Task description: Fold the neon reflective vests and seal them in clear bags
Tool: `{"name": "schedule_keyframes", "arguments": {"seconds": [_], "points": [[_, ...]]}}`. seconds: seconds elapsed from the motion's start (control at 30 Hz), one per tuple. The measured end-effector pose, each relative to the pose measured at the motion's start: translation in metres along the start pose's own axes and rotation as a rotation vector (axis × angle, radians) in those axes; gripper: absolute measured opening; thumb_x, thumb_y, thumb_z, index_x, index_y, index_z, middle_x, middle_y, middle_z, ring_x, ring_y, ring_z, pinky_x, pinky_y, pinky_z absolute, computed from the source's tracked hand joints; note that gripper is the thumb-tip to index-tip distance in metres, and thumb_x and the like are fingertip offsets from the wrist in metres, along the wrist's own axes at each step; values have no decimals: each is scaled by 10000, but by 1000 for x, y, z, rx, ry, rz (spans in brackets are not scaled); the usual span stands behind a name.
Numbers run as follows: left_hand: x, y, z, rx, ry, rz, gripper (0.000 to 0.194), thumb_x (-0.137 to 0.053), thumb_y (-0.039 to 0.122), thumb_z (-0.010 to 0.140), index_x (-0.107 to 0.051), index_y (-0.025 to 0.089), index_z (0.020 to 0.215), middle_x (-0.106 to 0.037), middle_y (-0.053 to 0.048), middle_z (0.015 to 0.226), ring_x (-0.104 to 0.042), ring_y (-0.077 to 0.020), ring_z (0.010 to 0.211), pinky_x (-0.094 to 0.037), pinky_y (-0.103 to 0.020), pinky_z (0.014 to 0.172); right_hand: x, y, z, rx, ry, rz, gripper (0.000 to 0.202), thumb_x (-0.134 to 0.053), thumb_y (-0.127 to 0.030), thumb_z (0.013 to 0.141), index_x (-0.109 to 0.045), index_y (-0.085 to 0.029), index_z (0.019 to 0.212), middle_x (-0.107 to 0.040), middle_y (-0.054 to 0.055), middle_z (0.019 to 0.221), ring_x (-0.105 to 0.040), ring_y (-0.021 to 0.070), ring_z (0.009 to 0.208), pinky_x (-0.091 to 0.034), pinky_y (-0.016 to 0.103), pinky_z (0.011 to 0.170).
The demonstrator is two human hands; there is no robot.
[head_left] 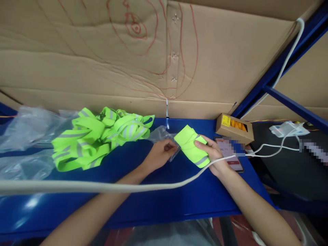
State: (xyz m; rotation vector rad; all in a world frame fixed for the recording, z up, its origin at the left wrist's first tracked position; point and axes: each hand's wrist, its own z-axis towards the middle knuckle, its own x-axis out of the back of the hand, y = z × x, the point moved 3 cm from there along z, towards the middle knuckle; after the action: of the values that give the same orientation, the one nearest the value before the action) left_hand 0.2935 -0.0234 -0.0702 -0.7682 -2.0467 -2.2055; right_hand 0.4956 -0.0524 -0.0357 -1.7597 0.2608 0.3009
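Observation:
My right hand (215, 153) grips a folded neon-green strap (192, 147) with grey reflective bands, its thumb lying across the top. Just left of it, my left hand (162, 153) has its fingers closed on the edge of a clear plastic bag (161, 133) lying on the blue table (153, 201). The bag is partly hidden behind that hand. A loose, tangled pile of the same neon-green strap (102, 136) lies on the table to the left, apart from both hands.
More clear plastic bags (33, 130) lie at the far left. A phone (230, 155) and a small cardboard box (234, 128) are on the right. A white cable (115, 187) crosses the view in front of the arms. Cardboard panels (89, 61) stand behind the table.

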Motion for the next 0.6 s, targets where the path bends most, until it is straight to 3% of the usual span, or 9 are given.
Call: {"name": "schedule_keyframes", "arguments": {"seconds": [0.13,0.23,0.33,0.47,0.6], "points": [[-3,4,-2,17,105,-238,218,-692,377,836,-667,161,843,-679,-18,721,-629,-138,606,-506,-249,565,2,6,4,8,33,-98,504,-939,-407,640,-776,-229,1082,-788,31,951,-723,217,800,-558,307,737],[1,8,-4,24,268,-433,227,-741,373,819,-657,162,831,-620,16,633,-563,-105,535,-467,-227,530,8,5,8,111,114,-229,512,-918,-451,648,-769,-222,1081,-777,28,947,-707,226,805,-547,319,724],[5,11,-6,-29,348,-455,227,-735,379,847,-644,172,862,-611,27,626,-558,-105,527,-470,-230,532,12,4,9,229,170,-457,508,-891,-487,660,-768,-208,1066,-766,33,925,-683,234,796,-533,327,702],[4,19,-13,-229,397,-100,163,-659,345,931,-653,183,918,-677,-15,787,-626,-128,652,-514,-254,626,5,5,3,314,103,-714,471,-854,-473,706,-776,-229,1101,-763,26,903,-665,228,770,-509,333,710],[-1,30,-25,-528,448,330,63,-581,214,976,-633,199,943,-677,-22,904,-638,-116,750,-526,-242,722,-2,6,1,134,-37,-593,390,-873,-432,660,-798,-211,973,-754,10,852,-671,224,775,-504,313,700]]}}
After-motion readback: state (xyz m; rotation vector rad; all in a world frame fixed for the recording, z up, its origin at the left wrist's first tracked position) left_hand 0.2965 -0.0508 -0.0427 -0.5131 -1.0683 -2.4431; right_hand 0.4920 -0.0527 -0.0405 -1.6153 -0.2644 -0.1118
